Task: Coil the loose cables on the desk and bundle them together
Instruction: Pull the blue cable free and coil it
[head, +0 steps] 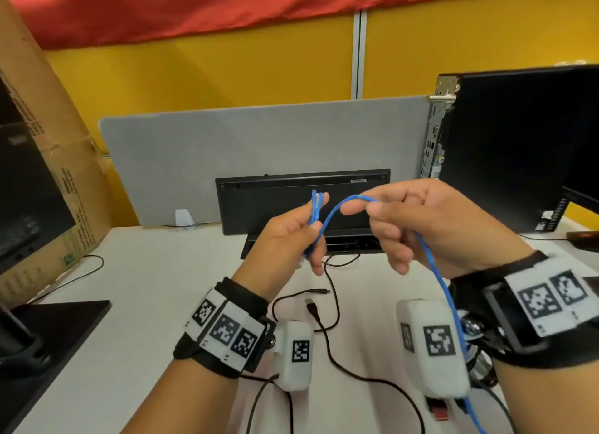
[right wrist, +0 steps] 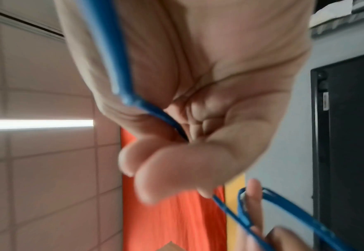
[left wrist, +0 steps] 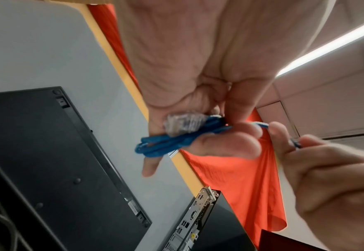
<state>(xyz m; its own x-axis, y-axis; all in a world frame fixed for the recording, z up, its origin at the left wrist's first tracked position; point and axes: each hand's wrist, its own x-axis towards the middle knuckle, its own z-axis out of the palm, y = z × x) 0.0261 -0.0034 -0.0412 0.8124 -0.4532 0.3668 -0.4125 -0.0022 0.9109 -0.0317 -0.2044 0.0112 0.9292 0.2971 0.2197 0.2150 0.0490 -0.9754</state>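
Note:
A blue cable (head: 327, 218) is held in the air above the white desk (head: 146, 288). My left hand (head: 291, 236) pinches a small folded bundle of its loops (left wrist: 166, 144), with the clear plug (left wrist: 183, 124) against the palm. My right hand (head: 418, 219) pinches the free strand between thumb and forefinger (right wrist: 176, 163); the cable (right wrist: 112, 56) runs back across the palm and hangs down past the right wrist. A loose black USB cable (head: 327, 336) lies on the desk below the hands.
A black keyboard (head: 301, 200) stands on edge against the grey divider (head: 259, 142). A black computer tower (head: 518, 142) is at the right, a cardboard box (head: 48, 161) and monitor at the left, and a black pad (head: 58, 330) at the near left.

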